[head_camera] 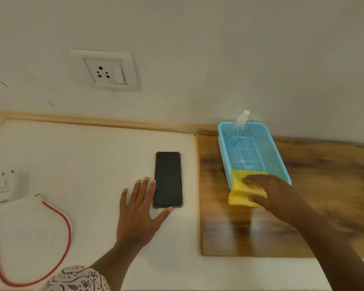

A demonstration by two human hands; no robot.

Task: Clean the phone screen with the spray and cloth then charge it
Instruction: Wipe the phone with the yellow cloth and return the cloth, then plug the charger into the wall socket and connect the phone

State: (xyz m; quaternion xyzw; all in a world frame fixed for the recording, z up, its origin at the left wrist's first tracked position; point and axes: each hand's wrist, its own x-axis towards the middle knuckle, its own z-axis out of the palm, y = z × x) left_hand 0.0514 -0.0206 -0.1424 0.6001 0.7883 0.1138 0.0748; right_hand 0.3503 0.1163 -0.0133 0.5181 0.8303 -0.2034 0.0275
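A black phone (168, 179) lies screen up on the white counter (82, 156). My left hand (138, 213) rests flat beside it, fingers spread, thumb touching its lower edge. My right hand (271, 195) grips the folded yellow cloth (241, 194), which hangs over the near end of a blue perforated basket (275, 150). A clear spray bottle (239, 127) leans in the basket's far corner. At the far left a white charger (5, 185) lies with its red cable (63, 223) looping across the counter.
A white wall socket with a switch (106, 73) sits on the wall above the counter. The basket stands on a wooden board (324, 196) at the right. A patterned sleeve (76, 278) shows at the bottom edge.
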